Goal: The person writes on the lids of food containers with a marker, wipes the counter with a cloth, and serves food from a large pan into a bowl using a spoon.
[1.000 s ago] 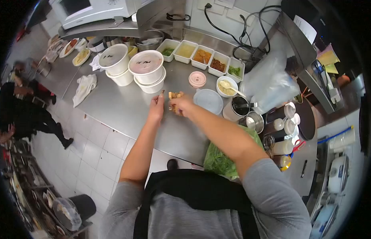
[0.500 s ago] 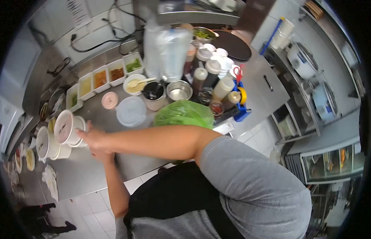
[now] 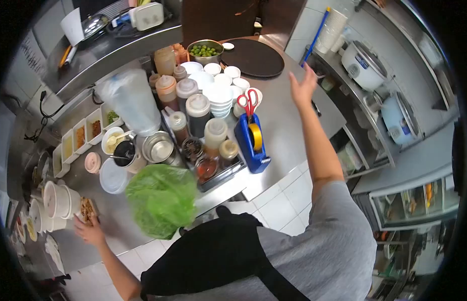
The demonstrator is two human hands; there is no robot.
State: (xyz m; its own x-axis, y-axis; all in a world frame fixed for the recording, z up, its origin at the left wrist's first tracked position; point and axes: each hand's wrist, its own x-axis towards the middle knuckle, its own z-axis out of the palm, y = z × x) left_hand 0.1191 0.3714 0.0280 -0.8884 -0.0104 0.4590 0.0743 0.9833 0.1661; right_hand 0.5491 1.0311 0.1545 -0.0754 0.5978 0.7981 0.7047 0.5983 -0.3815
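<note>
My left hand (image 3: 90, 232) is low over the counter at the left, fingers spread, with its fingertips at the near side of a small container of brown chunky pieces (image 3: 86, 209). Beside that container stand stacked white tubs (image 3: 55, 200). My right hand (image 3: 304, 88) is stretched out to the far right with its fingers apart and nothing in it. It is above the counter's right part, near a round black tray (image 3: 253, 57). Closer to my body, red-handled scissors (image 3: 249, 102) stand in a blue tape dispenser (image 3: 251, 145) holding yellow tape.
A green plastic bag (image 3: 162, 200) lies at the counter's front edge. Behind it are a metal bowl (image 3: 158, 147), sauce bottles (image 3: 198, 113), stacked white bowls (image 3: 218, 98) and a pot of green pieces (image 3: 205, 50). Rice cookers (image 3: 363, 65) occupy the right shelf.
My right hand has left the white tubs and swung far to the right, opening out. My left hand stays near the tubs. The view has turned rightward.
</note>
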